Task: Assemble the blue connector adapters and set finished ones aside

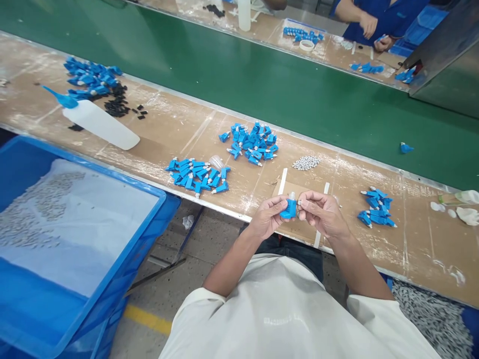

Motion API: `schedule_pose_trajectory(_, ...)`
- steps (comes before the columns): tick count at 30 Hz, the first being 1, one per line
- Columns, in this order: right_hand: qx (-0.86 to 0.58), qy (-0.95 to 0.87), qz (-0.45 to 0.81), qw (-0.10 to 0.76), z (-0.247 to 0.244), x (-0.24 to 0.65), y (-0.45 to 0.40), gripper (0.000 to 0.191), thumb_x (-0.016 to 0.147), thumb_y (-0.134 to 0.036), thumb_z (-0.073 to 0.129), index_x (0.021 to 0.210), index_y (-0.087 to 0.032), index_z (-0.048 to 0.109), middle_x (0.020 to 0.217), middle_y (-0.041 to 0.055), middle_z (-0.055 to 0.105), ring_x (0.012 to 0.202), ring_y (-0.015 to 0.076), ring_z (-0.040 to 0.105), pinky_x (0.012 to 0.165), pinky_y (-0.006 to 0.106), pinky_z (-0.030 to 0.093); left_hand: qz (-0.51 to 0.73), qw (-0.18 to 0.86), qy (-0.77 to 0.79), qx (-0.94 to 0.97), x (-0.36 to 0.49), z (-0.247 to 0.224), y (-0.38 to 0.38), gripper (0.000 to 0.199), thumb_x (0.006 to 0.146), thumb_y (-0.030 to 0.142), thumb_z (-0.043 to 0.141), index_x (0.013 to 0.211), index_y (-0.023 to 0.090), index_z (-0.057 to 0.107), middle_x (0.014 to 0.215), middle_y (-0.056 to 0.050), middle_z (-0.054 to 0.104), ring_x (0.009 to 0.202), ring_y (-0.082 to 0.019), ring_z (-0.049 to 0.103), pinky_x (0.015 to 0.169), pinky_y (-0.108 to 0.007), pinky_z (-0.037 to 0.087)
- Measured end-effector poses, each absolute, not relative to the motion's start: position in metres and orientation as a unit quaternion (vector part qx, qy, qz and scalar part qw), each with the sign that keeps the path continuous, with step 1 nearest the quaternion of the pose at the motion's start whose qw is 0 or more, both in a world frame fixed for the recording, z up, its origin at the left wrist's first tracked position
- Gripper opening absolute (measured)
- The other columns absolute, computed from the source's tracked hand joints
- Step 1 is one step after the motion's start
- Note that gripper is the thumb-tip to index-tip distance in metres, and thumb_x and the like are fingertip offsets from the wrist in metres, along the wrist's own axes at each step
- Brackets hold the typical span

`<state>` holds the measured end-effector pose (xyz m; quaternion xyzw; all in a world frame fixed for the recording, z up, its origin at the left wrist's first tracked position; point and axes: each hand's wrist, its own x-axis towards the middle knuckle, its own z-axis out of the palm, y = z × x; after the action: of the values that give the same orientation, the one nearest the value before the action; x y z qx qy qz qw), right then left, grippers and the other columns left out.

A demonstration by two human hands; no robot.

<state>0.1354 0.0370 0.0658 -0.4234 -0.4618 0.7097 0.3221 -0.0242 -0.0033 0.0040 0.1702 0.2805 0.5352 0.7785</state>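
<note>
My left hand (pixel 268 216) grips a blue plastic part (pixel 288 209) with a pale, clear-looking tip pointing up. Close beside it, my right hand (pixel 325 213) pinches a small whitish piece (pixel 299 202) between thumb and forefinger, at the right side of the blue part. Whether the two pieces touch, I cannot tell. Just beyond my hands lies a heap of small grey-white pieces (pixel 306 162). Piles of similar blue parts sit to the left (pixel 200 175), farther back (pixel 254 142) and to the right (pixel 377 208).
On the left of the workbench (pixel 160 119) lies a white squeeze bottle (pixel 103 124) near black pieces (pixel 117 102) and more blue parts. A blue tray (pixel 155 209) of small pieces stands at lower left. Across the green conveyor belt (pixel 299 80), a co-worker's hands (pixel 368 25) handle parts.
</note>
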Motion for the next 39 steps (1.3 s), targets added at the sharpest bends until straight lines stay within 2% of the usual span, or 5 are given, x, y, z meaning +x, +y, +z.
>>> schedule_pose_trajectory(6, -0.413, -0.576, 0.617, 0.342, 0.067, 0.139, 0.030, 0.039, 0.082, -0.056, 0.080, 0.083, -0.019, 0.070, 0.069, 0.0026, 0.069, 0.058, 0.0140, 0.065, 0.049, 0.024, 0.052, 0.517, 0.795, 0.288, 0.136, -0.027, 0.011, -0.005, 0.044, 0.064, 0.044, 0.091, 0.079, 0.010, 0.068, 0.067, -0.003, 0.067, 0.054, -0.009, 0.062, 0.047, -0.016, 0.049)
schedule_pose_trajectory(14, -0.267, -0.873, 0.238, 0.333, 0.081, 0.151, 0.034, 0.011, 0.101, -0.021, 0.057, 0.097, -0.022, 0.066, 0.082, 0.0050, 0.070, 0.073, 0.0170, 0.064, 0.065, 0.031, 0.052, 0.408, 0.853, 0.324, 0.035, -0.032, 0.040, -0.007, 0.023, 0.083, 0.019, 0.073, 0.065, 0.011, 0.062, 0.057, -0.002, 0.062, 0.043, -0.006, 0.053, 0.043, -0.014, 0.047)
schedule_pose_trajectory(19, -0.213, -0.898, 0.203, 0.328, 0.082, 0.151, 0.038, 0.013, 0.099, -0.011, 0.056, 0.103, -0.021, 0.064, 0.081, 0.0044, 0.068, 0.073, 0.0165, 0.064, 0.064, 0.029, 0.050, 0.406, 0.852, 0.327, 0.041, -0.034, 0.038, -0.009, 0.024, 0.086, 0.018, 0.071, 0.065, 0.011, 0.062, 0.054, 0.000, 0.062, 0.041, -0.005, 0.054, 0.042, -0.012, 0.046)
schedule_pose_trajectory(33, -0.171, -0.953, 0.127, 0.217, 0.080, 0.166, 0.041, 0.021, 0.102, -0.015, 0.049, 0.109, -0.023, 0.068, 0.087, 0.0081, 0.067, 0.078, 0.0194, 0.062, 0.068, 0.032, 0.049, 0.375, 0.881, 0.289, -0.005, -0.034, 0.019, -0.006, 0.023, 0.092, 0.008, 0.060, 0.070, 0.008, 0.067, 0.061, -0.004, 0.067, 0.045, -0.005, 0.061, 0.047, -0.008, 0.051)
schedule_pose_trajectory(39, -0.205, -0.925, 0.216, 0.237, 0.076, 0.167, 0.041, 0.014, 0.098, -0.021, 0.061, 0.097, -0.025, 0.074, 0.081, 0.0076, 0.070, 0.073, 0.0194, 0.063, 0.064, 0.033, 0.053, 0.390, 0.865, 0.313, 0.032, -0.035, 0.018, -0.009, 0.013, 0.088, 0.011, 0.068, 0.075, 0.008, 0.069, 0.063, -0.001, 0.066, 0.045, -0.005, 0.059, 0.050, -0.013, 0.053)
